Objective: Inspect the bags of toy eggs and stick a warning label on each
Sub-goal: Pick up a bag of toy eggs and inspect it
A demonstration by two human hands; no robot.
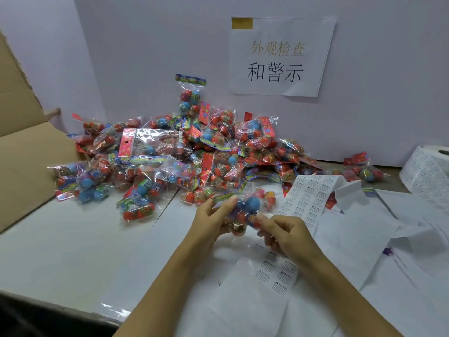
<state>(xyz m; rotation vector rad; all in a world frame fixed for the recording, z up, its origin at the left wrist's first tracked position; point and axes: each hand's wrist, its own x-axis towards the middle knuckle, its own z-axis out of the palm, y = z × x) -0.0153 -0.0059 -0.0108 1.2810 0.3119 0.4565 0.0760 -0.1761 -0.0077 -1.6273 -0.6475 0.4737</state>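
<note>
Both my hands hold one clear bag of toy eggs above the white table, in front of the pile. My left hand grips its left side, thumb on top. My right hand pinches its lower right end with curled fingers. The bag shows a blue egg and red ones. A large pile of bags of toy eggs lies behind, against the white wall. A strip of warning labels lies to the right of my hands, and a smaller piece of warning labels lies under my right wrist.
A roll of labels stands at the far right. A cardboard box is at the left. Loose white backing paper covers the table's right side. A paper sign hangs on the wall.
</note>
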